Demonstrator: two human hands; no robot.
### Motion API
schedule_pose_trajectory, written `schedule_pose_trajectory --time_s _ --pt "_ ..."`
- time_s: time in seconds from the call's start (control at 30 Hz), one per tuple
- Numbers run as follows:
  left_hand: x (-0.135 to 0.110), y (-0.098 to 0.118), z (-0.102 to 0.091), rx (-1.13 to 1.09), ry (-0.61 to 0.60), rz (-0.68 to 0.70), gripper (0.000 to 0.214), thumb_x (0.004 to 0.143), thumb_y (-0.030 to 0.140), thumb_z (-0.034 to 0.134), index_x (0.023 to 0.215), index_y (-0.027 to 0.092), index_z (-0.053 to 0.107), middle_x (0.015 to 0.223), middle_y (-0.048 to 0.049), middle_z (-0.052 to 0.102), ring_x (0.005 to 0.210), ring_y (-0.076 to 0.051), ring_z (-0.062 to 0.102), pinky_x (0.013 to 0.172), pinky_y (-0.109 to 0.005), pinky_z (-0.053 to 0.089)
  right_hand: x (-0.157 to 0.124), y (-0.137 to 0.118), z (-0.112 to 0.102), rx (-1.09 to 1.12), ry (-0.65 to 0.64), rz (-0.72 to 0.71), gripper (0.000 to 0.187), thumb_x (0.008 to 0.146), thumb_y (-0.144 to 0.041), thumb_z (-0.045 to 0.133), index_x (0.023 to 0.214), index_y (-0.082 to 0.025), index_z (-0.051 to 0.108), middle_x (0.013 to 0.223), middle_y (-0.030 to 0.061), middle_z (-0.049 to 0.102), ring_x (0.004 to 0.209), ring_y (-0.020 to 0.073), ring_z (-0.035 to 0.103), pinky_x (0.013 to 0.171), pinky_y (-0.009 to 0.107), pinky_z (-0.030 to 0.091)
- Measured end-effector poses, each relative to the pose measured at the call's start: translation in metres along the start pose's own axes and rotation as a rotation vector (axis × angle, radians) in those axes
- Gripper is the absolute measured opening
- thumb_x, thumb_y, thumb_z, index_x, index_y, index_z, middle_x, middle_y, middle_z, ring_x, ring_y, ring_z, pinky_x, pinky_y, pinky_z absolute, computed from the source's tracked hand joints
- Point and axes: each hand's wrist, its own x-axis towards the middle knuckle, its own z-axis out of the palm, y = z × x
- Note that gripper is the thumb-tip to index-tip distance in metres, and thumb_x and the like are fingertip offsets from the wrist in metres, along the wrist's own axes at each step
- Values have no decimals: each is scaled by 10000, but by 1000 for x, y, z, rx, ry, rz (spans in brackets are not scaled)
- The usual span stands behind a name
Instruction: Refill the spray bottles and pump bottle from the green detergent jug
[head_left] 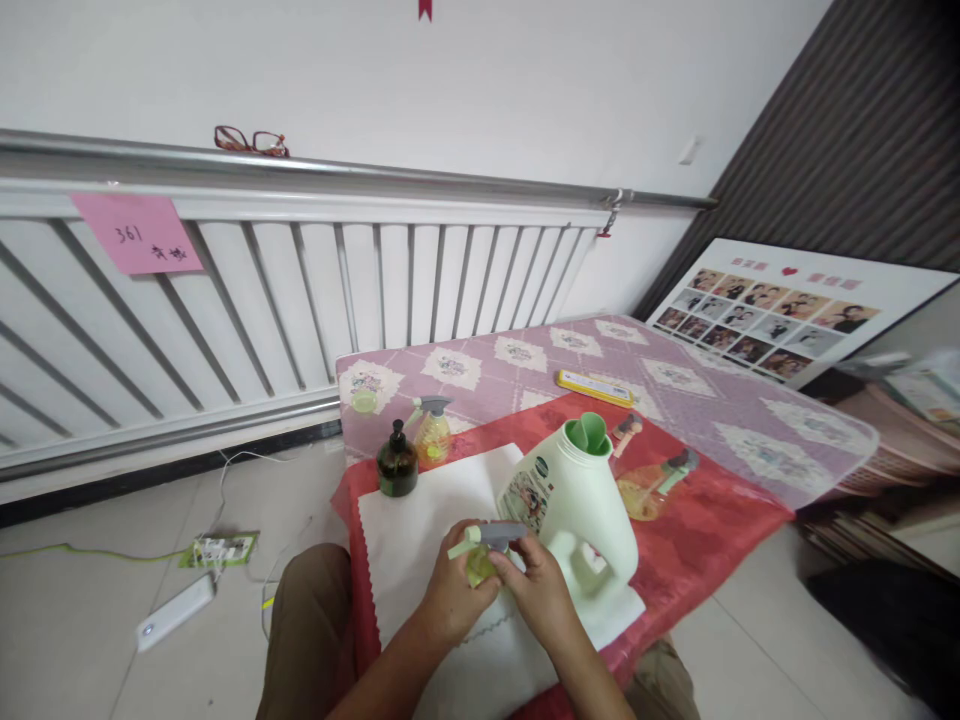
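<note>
A small spray bottle with a grey-and-pale-green trigger head [495, 535] is between my two hands, over the white cloth. My left hand [454, 590] wraps round its yellow-green body, and my right hand [536, 580] is closed on the side of the head, thumb at the neck. Close by on the right stands a large pale green laundry detergent jug [600, 510], its cap off and a green spout [589, 433] in its mouth. At the cloth's far left are a dark pump bottle [397, 462] and an upright clear spray bottle [433, 440].
Another spray bottle [646, 492] lies on the red cloth [731, 510] behind the jug, near a small pinkish sprayer head [627, 430]. A yellow-edged flat packet [595, 388] and a pale green lid [365, 402] rest farther back. A white radiator [442, 270] borders the table.
</note>
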Motion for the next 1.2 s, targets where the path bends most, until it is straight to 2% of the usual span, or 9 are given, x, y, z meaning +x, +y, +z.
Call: schedule_pose_trajectory --time_s 0.27,0.43,0.57,0.7,1.03,1.2 --pt "-1 2 0 4 -8 -9 454 680 83 608 1113 221 624 1124 -60 668 1105 -270 575 969 -418 469 -3 2 4 38 23 5 210 749 -274 660 951 -224 690 924 52 712 889 226 637 824 352 498" --pt "-1 2 0 1 -23 0 437 686 79 603 1102 211 623 1126 -61 663 1095 -258 584 970 -398 467 -4 7 4 90 -19 23 237 776 -291 660 1003 -222 669 989 61 711 938 230 642 869 369 492" --pt "-2 -2 1 -41 -1 30 479 673 59 619 1126 213 600 1225 -73 599 1160 -251 550 1031 -397 424 -1 10 -1 114 -74 42 175 786 -327 658 903 -198 676 858 44 710 830 218 651 776 346 513" --pt "-4 -7 2 -128 -8 15 553 677 53 629 1190 241 541 1232 -78 584 1172 -256 547 1017 -410 439 3 11 -7 119 -128 46 211 790 -385 652 860 -187 673 794 35 698 783 212 643 741 342 513" --pt "-4 -11 1 -148 -10 20 507 677 58 636 1146 238 570 1214 -76 581 1149 -252 553 1027 -436 419 4 6 -12 17 -159 23 167 779 -367 651 774 -200 647 760 22 643 760 201 602 735 330 485" --pt "-4 -9 1 -94 -28 -3 441 698 82 623 1115 224 617 1189 -77 617 1121 -255 571 999 -431 438 5 1 -11 -13 -154 2 156 773 -338 657 858 -208 670 835 36 668 813 212 613 770 339 489"
